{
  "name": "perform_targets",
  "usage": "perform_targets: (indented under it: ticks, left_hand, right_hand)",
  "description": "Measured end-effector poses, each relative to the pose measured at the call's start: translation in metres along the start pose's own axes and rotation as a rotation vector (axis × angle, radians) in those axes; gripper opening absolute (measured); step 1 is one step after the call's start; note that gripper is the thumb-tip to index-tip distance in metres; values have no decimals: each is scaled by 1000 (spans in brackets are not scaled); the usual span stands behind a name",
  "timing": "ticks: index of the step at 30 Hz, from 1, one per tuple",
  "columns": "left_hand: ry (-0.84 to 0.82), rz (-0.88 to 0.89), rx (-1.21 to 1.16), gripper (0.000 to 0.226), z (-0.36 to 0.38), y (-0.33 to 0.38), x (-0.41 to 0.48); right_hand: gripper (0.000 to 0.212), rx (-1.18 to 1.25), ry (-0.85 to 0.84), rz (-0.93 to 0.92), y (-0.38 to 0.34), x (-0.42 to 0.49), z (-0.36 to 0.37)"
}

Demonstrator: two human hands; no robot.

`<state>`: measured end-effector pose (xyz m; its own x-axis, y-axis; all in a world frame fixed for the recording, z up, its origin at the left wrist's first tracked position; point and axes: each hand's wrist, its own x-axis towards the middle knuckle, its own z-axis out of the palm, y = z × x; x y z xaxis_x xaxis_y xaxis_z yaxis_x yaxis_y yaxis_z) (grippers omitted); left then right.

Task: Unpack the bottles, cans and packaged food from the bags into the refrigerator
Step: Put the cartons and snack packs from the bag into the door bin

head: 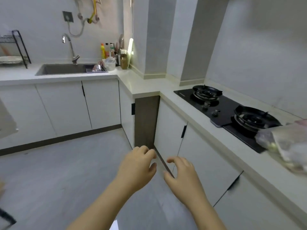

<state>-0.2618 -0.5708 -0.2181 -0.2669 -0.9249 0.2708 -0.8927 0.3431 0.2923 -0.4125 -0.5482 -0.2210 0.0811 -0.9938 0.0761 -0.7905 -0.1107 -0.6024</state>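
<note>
Both hands out front at 6 o'clock, nothing in either. Left hand (137,165) is palm down with its fingers loosely curled. Right hand (181,175) is the same, fingers a bit more spread. They are close together, not touching, with a narrow gap between thumbs. Both hang over the floor (66,171), in front of the white cabinet doors (204,160) at the inside corner of the units.

The task item in view is a clear plastic bag (289,146) at 3 to 4 o'clock, at the frame edge. It sits on the counter (142,83), just beside the near burner of the black gas hob (222,107). It is blurred, so I can't tell the contents. The bag is well apart from my right hand, and neither hand touches it.

At 10 o'clock is the sink (63,68) with its tap (70,47) behind. At 9 to 10 o'clock, on the far left of the counter, is a black dish rack (20,45). At 11 o'clock, in the corner past the sink, is a cluster of bottles (108,50), too small to read labels.
</note>
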Motion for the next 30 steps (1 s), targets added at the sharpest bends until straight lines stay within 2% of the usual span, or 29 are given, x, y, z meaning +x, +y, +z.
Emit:
perform_targets:
  ticks: [12, 30]
  left_hand:
    - [-129, 411, -108, 32, 93, 148, 129]
    - [-245, 832, -209, 29, 193, 285, 321]
  right_hand:
    - [34, 9, 247, 364, 151, 6, -102]
    - [31, 4, 649, 747, 287, 77, -184]
